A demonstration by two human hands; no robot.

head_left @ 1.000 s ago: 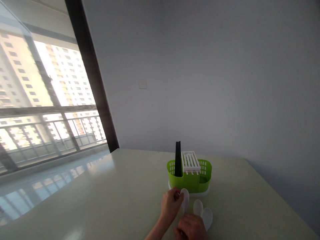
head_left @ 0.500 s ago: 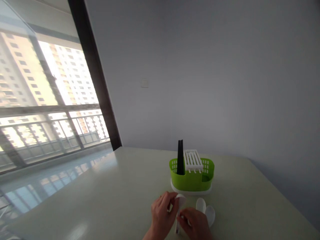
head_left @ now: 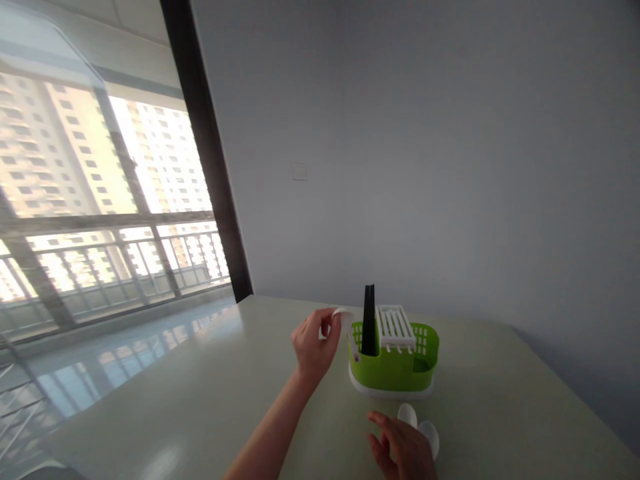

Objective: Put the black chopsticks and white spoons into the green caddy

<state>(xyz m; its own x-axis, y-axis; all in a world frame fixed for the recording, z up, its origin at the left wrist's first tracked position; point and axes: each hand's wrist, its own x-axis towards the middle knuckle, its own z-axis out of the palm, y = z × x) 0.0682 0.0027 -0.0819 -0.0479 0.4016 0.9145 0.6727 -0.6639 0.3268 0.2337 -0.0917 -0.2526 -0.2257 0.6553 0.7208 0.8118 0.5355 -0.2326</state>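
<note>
Head view: nearest is the right hand (head_left: 403, 448), low in the picture, its fingers loosely parted and nothing visible in its grasp. Beside it, partly behind the fingers, lie two white spoons, one (head_left: 407, 415) a little farther off and the other (head_left: 430, 437) more to the right; their handles are hidden, and whether the hand touches them I cannot tell.

Farther out, the left hand (head_left: 314, 343) is raised and closed, thumb and fingers pinching a third spoon (head_left: 343, 317) at its bowl. This spoon is held bowl uppermost, its long axis running steeply down, with the handle's end leaning slightly right. That end shows against the left end of a green basket (head_left: 390, 372); whether it touches the wall is unclear. The basket lies just right of the left hand and beyond the right hand, so the left is the nearer of the two. Its long side faces the person, and it sits on a white base (head_left: 393, 393). Black chopsticks (head_left: 369, 323) stand in its left section, next to a slatted white rack (head_left: 395, 327) across the middle.

The pale, glossy table (head_left: 200, 400) spreads around all this. Behind it rises a plain grey wall (head_left: 450, 167) with a switch plate (head_left: 299, 171); at left, a large window (head_left: 145, 173) faces tall buildings.
</note>
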